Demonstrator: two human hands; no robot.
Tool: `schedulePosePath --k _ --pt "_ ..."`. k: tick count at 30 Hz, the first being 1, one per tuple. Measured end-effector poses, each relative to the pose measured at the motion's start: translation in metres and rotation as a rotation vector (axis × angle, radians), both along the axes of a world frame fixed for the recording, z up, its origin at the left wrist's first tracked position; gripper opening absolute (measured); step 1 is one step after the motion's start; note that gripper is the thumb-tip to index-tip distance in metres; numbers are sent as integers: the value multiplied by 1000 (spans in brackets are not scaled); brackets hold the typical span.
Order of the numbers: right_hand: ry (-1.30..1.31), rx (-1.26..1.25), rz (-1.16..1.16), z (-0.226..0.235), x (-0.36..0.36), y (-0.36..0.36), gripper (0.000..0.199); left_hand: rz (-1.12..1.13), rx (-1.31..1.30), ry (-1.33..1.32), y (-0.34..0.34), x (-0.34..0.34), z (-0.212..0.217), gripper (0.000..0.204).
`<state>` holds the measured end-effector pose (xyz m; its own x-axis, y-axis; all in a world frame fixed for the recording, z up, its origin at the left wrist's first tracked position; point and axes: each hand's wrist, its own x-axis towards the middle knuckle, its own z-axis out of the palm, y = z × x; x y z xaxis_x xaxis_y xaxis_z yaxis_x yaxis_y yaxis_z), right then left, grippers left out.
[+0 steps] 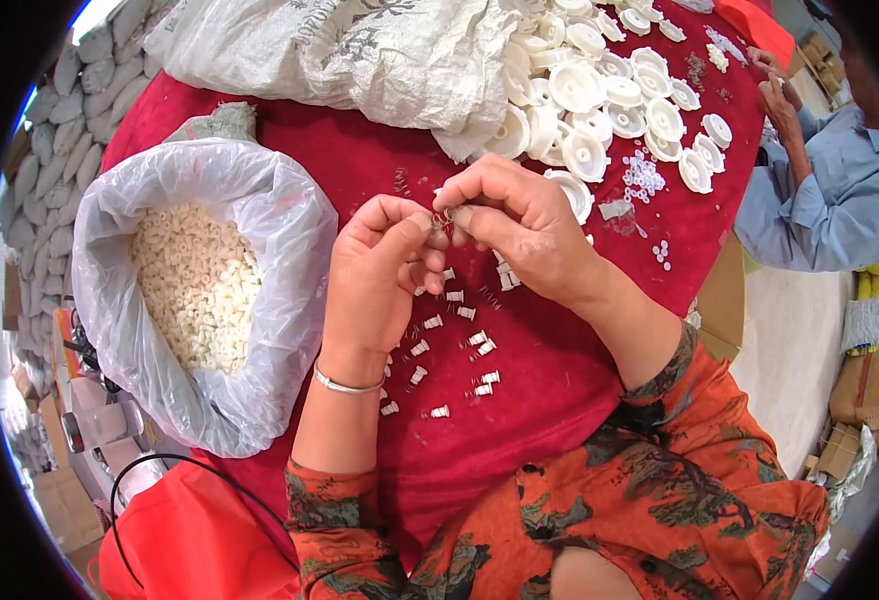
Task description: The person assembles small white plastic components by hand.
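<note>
Above the red cloth, my left hand [377,268] and my right hand [534,228] meet with their fingertips pinched together. Between them is a thin metal coil spring [443,219], partly hidden by the fingers. A bit of white shows by my right fingertips, too small to make out. Beneath and around my hands lie several small white plastic spools [433,322], many with a spring on one end. Just beyond my left hand are some loose springs [401,183]. A metal bracelet [347,384] circles my left wrist.
A plastic-lined sack [109,250] full of small cream plastic parts stands at the left. White round plastic caps [577,88] are heaped at the far right, beside small translucent discs [643,178]. A woven white sack [359,60] lies at the back. Another person in blue [829,195] works at the right.
</note>
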<state>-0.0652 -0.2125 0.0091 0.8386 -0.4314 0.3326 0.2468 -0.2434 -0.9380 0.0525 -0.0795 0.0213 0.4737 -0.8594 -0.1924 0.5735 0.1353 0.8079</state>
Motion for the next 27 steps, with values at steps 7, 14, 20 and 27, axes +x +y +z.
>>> schedulePosePath --k 7,14,20,27 --pt "232 348 147 12 -2 1 13 30 207 -834 1 -8 -6 6" --pt "87 230 106 1 -1 8 13 102 -5 -229 -2 -5 -6 8" --pt "154 435 108 13 0 6 13 207 28 -446 -1 -9 -6 6" --pt "141 422 82 5 1 2 16 436 72 -1481 -7 -19 0 16"
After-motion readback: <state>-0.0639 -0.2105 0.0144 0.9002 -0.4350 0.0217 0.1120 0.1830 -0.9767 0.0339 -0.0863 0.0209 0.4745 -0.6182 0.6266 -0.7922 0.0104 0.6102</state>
